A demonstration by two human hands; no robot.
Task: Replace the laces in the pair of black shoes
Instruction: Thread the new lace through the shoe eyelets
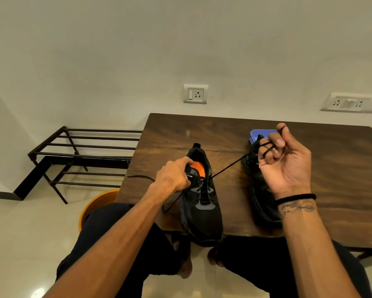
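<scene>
A black shoe [202, 209] with an orange insole stands on the wooden table [223, 130], toe toward me and hanging over the near edge. My left hand [174, 175] grips its collar on the left side. A black lace [230, 166] runs taut from the top eyelets up to my right hand [286, 160], which holds it wound round the curled fingers. The lace's other end trails off to the left past my left wrist. The second black shoe [260, 190] lies behind my right hand and is partly hidden by it.
A blue phone-like object [259, 134] lies on the table behind the second shoe. A dark metal rack [84, 155] stands to the left against the wall. An orange stool [99, 203] sits under my left leg. Wall sockets [195, 94] are beyond the table.
</scene>
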